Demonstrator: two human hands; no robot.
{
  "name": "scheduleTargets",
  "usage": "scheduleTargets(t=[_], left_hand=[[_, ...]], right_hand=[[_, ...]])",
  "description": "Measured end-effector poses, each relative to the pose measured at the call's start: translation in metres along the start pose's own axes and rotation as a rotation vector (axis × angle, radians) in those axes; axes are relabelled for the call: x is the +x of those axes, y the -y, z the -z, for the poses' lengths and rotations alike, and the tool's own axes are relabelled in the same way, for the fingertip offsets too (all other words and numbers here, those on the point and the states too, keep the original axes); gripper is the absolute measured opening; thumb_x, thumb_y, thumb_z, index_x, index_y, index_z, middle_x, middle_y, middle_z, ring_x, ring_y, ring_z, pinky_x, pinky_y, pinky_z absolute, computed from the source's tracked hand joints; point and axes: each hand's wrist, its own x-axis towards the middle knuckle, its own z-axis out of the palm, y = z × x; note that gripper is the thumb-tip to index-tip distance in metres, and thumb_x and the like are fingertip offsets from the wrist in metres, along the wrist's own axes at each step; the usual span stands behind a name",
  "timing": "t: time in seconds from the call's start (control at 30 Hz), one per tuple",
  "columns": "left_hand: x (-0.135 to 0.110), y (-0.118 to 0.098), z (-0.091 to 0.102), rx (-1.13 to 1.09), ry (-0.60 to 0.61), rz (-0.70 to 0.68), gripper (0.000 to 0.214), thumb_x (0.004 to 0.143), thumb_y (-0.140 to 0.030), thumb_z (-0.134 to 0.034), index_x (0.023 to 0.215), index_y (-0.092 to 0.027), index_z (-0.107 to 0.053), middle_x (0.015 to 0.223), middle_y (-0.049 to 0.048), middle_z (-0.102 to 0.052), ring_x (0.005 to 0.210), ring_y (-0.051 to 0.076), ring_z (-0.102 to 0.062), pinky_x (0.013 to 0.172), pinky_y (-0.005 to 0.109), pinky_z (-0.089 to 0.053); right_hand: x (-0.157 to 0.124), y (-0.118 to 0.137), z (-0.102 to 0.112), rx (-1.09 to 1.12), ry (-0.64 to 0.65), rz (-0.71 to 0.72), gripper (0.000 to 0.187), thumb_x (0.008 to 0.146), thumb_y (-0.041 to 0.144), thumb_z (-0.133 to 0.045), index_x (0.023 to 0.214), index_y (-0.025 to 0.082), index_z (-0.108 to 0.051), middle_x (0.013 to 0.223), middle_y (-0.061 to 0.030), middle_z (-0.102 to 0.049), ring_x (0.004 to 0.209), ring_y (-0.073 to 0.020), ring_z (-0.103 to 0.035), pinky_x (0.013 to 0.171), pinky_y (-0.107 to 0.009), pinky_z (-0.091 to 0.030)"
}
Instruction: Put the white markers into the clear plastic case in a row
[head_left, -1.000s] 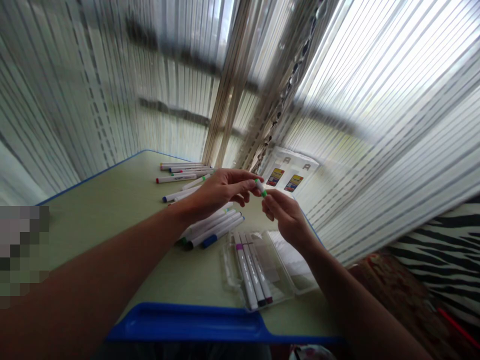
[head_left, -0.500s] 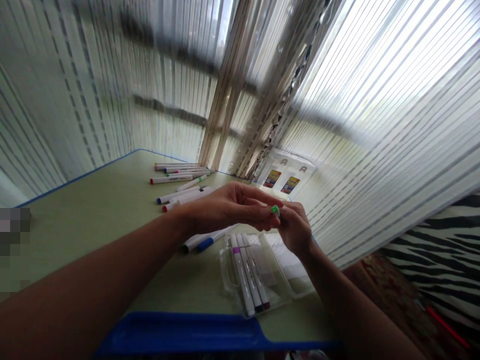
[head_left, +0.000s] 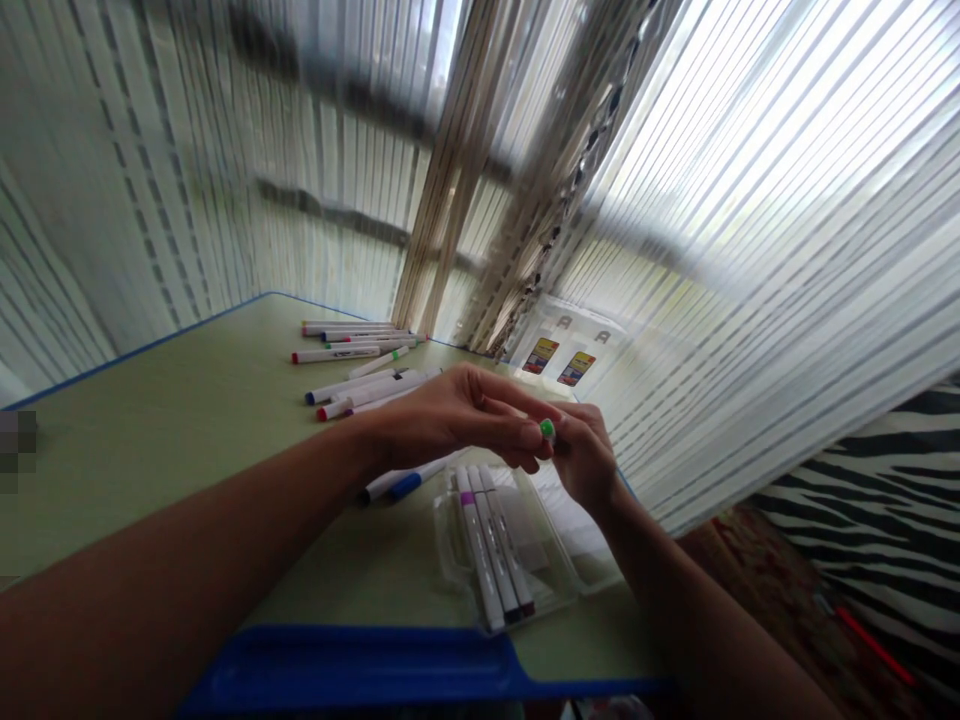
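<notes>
My left hand (head_left: pixel 457 420) and my right hand (head_left: pixel 585 455) meet above a clear plastic case (head_left: pixel 559 585). Both pinch a white marker with a green cap (head_left: pixel 547 429); only its green end shows between the fingertips. The open case lies on the green table (head_left: pixel 187 430) and holds three markers (head_left: pixel 491 540) side by side, one with a purple band. More markers (head_left: pixel 397 485) lie on the table under my left hand.
Several loose markers (head_left: pixel 352 350) lie scattered toward the table's far edge. A blue raised rim (head_left: pixel 360 665) runs along the near edge. Two packets with yellow labels (head_left: pixel 559 360) lean against the striped curtains behind. A zebra-patterned cloth (head_left: pixel 885 510) is at right.
Both hands have come down and nearer, from above the loose markers to just over the case. The marker turned, so only its green end shows now.
</notes>
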Motion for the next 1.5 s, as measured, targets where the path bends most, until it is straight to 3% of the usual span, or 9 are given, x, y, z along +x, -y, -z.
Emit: scheduleTargets(t=[0.3,0.47,0.67,0.8,0.93,1.1,1.5], left_hand=[[0.001,0.002,0.013,0.121,-0.218,-0.039,0.023,0.075,-0.026,-0.084,0.094,-0.016,-0.08,0.083,0.0087,-0.078,0.067,0.013,-0.069,0.068,0.025,-0.056],[0.0,0.002,0.026,0.058,-0.349,-0.067,0.021,0.074,-0.02,-0.082,0.094,-0.014,-0.08,0.08,0.0083,-0.077,0.065,0.012,-0.069,0.067,0.024,-0.056],[-0.002,-0.002,0.036,-0.016,-0.366,-0.125,0.019,0.074,-0.015,-0.078,0.093,-0.013,-0.08,0.079,0.0086,-0.078,0.065,0.013,-0.069,0.066,0.024,-0.056],[-0.004,-0.004,0.038,-0.065,-0.314,-0.123,0.02,0.075,-0.013,-0.077,0.095,-0.013,-0.08,0.081,0.0097,-0.078,0.066,0.013,-0.071,0.068,0.023,-0.057],[-0.006,-0.004,0.037,-0.063,-0.277,-0.082,0.026,0.073,-0.013,-0.081,0.099,-0.013,-0.079,0.085,0.0112,-0.079,0.07,0.015,-0.073,0.07,0.024,-0.059],[-0.006,-0.002,0.036,-0.045,-0.228,-0.066,0.032,0.07,-0.013,-0.085,0.101,-0.014,-0.079,0.088,0.0115,-0.079,0.072,0.014,-0.074,0.072,0.024,-0.059],[-0.005,-0.002,0.035,0.003,-0.267,-0.043,0.029,0.065,-0.017,-0.09,0.093,-0.015,-0.08,0.08,0.0084,-0.078,0.07,0.014,-0.073,0.07,0.025,-0.059]], right_hand=[[0.007,-0.003,0.006,-0.341,-0.108,0.164,0.043,0.092,0.041,-0.056,0.057,0.016,-0.058,0.054,0.0009,-0.047,0.051,-0.0104,-0.04,0.048,-0.025,-0.025],[0.009,0.0,0.004,-0.421,-0.097,0.172,0.029,0.089,0.036,-0.063,0.068,0.016,-0.067,0.056,0.0025,-0.049,0.051,-0.0091,-0.038,0.048,-0.025,-0.024],[0.013,-0.005,0.008,-0.152,-0.15,0.05,0.015,0.079,0.031,-0.078,0.085,0.018,-0.077,0.063,0.0011,-0.061,0.049,-0.006,-0.038,0.045,-0.022,-0.024],[0.019,-0.007,0.013,0.149,-0.213,-0.048,0.018,0.07,0.028,-0.085,0.083,0.019,-0.077,0.061,0.0005,-0.064,0.046,-0.005,-0.04,0.042,-0.02,-0.021],[0.022,-0.003,0.014,0.307,-0.231,-0.081,0.02,0.066,0.026,-0.087,0.078,0.019,-0.073,0.06,0.0008,-0.064,0.046,-0.0056,-0.045,0.041,-0.018,-0.025],[0.022,-0.002,0.013,0.353,-0.224,-0.088,0.022,0.066,0.024,-0.086,0.076,0.018,-0.068,0.056,0.0028,-0.062,0.043,-0.0048,-0.043,0.039,-0.017,-0.025],[0.021,-0.001,0.013,0.345,-0.192,-0.088,0.024,0.067,0.024,-0.086,0.076,0.018,-0.064,0.056,0.003,-0.062,0.042,-0.005,-0.044,0.041,-0.018,-0.025]])
